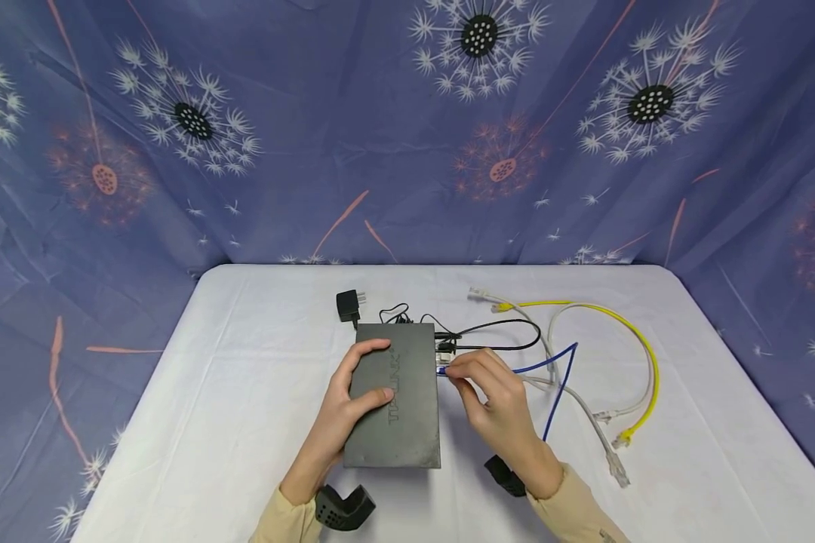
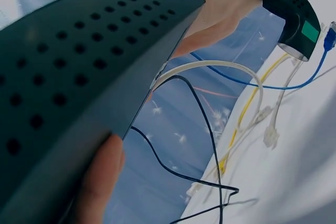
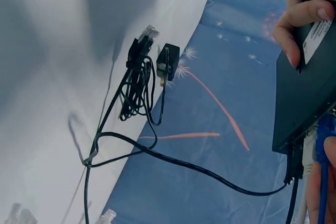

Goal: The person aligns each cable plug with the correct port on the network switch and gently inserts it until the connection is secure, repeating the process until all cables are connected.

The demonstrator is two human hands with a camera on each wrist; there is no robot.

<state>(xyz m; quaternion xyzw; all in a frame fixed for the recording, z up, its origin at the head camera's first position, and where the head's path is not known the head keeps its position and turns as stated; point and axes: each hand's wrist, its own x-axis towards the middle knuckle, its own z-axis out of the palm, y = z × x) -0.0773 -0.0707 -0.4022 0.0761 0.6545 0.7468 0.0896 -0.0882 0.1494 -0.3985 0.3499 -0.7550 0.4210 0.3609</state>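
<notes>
My left hand [image 1: 342, 407] grips a dark grey TP-LINK network switch [image 1: 407, 430], its thumb on the top face and other fingers [image 3: 302, 14] around the underside. The box is lifted off the table, and its perforated side [image 2: 79, 51] fills much of the left wrist view. At its right edge, my right hand [image 1: 496, 392] pinches the plug of a blue network cable [image 3: 324, 135] at the ports. Whether the plug is fully seated cannot be told. Beside it, a white cable [image 3: 308, 153] and black cables [image 3: 294, 166] are in the switch.
A black power adapter [image 1: 348, 305] lies behind the switch near a bundled black cable [image 3: 137, 85]. Toward the right of the white table [image 1: 244, 422] lie a yellow cable [image 1: 654, 369] and a loose grey-white cable [image 1: 594, 415]. A patterned curtain [image 1: 312, 151] surrounds the table.
</notes>
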